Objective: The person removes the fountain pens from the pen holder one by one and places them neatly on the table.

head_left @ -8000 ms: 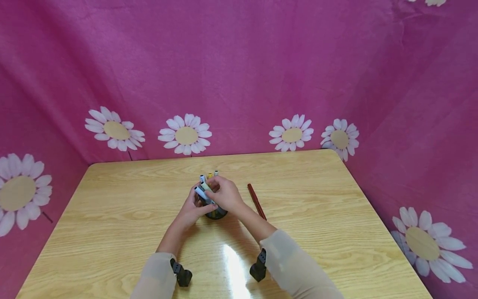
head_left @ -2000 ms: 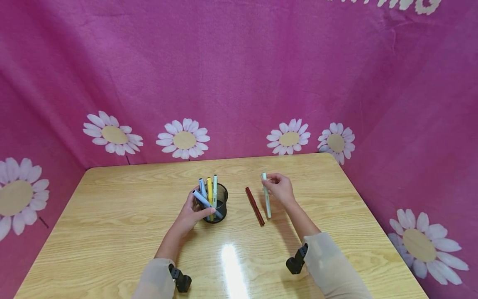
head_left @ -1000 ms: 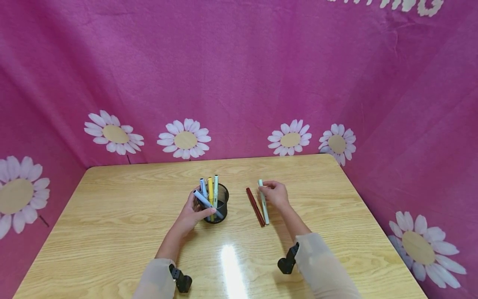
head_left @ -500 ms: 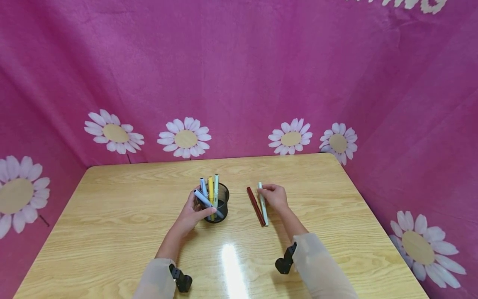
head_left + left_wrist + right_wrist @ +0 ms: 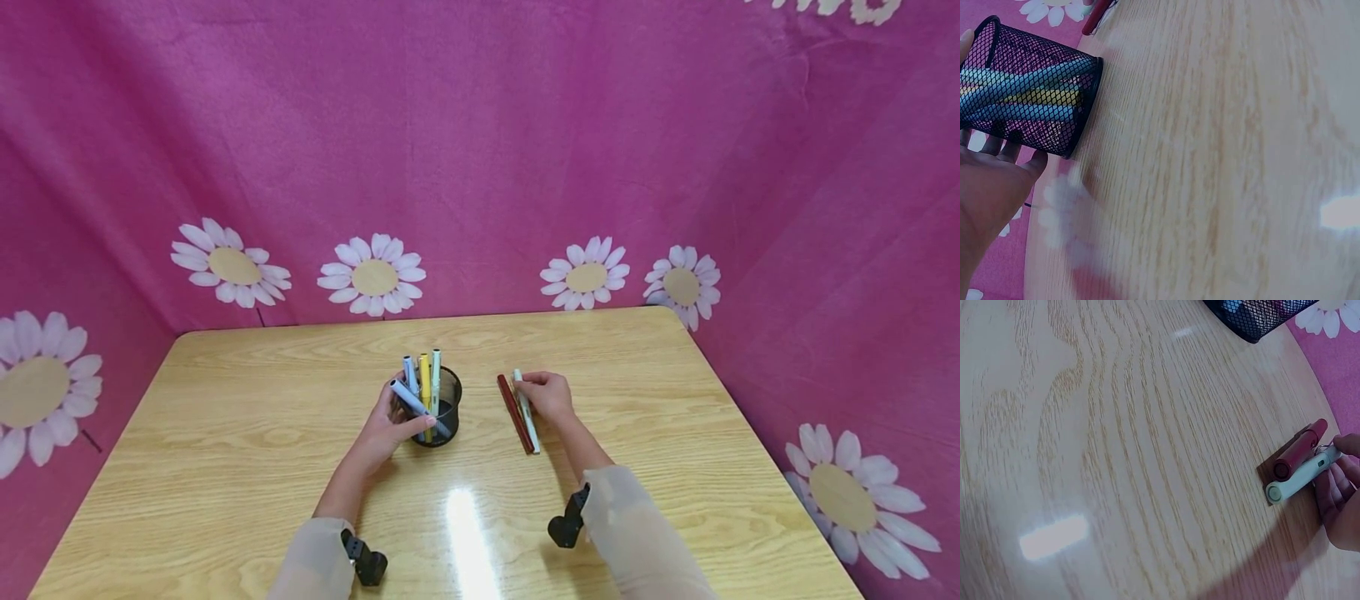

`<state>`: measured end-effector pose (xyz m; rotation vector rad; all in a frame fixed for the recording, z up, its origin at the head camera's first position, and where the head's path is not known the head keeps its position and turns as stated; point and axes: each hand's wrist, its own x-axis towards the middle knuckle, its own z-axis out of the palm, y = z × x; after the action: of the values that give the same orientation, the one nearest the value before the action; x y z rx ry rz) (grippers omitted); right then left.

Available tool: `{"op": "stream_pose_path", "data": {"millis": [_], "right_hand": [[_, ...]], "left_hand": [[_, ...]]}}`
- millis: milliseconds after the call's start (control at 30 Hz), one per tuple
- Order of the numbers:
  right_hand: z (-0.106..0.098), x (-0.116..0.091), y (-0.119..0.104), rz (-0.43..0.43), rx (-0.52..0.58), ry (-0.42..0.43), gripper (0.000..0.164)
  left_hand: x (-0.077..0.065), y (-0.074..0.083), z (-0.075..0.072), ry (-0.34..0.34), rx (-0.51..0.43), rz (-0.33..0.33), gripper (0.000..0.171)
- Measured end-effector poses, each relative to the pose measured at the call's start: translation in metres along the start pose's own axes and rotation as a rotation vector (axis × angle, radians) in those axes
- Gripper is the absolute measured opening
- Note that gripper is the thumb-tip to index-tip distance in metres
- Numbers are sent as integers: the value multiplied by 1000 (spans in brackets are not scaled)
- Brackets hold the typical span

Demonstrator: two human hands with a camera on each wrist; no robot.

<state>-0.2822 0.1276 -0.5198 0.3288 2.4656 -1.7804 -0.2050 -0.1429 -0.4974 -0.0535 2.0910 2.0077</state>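
My left hand (image 5: 386, 429) holds a black mesh pen holder (image 5: 450, 414) by its left side, thumb across the front. Inside stand a yellow pen (image 5: 425, 379), a pale green pen (image 5: 437, 367) and two light blue pens, one upright (image 5: 409, 371) and one leaning left (image 5: 406, 395). To the right, a second pale green pen (image 5: 527, 418) lies along a dark red pen (image 5: 513, 410). My right hand (image 5: 547, 397) pinches its far end between thumb and fingers. The right wrist view shows the green pen (image 5: 1302, 478) close alongside the red one (image 5: 1297, 452).
The wooden table (image 5: 262, 450) extends around both hands, with a glare spot near the front. Behind it and at the sides hangs a magenta cloth (image 5: 480, 167) printed with daisies. A small black camera sits on each wrist.
Since the oldest frame, a pale green pen has come from the holder to the table. Lately my right hand has slid it left against the red pen. The left hand keeps its grip.
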Motion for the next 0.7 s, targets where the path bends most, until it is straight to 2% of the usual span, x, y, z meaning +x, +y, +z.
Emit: {"op": "stream_pose_path", "data": {"millis": [200,467,700], "right_hand": [[2,-2,-3,12,-31,-4,28],[7,-3,-3,-19,-144,54,25],[9,-5,-3,-34,-169,57,26]], "left_hand": [[1,-2,-1,3,6,-5,94],[1,-2,1,13,3,4,93],[1,-3,1,16,22,23,92]]}}
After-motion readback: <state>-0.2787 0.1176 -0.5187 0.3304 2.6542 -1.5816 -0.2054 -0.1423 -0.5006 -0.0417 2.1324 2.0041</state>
